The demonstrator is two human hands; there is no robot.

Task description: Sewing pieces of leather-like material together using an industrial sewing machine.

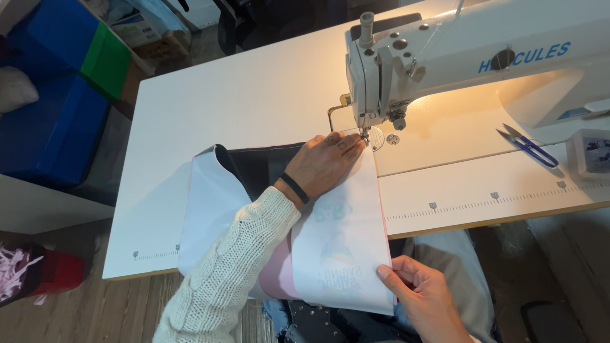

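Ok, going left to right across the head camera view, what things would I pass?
Blue bin → cream knitted sleeve → left hand on the white fabric → right hand → blue-handled snips.

The flat white fabric panel (343,235) is lying on the white sewing table (254,101), its far edge under the cream industrial sewing machine (457,57). Blue-handled thread snips (530,147) are lying to its right. Dark fabric (254,168) is apparently lying beneath the panel's left part.
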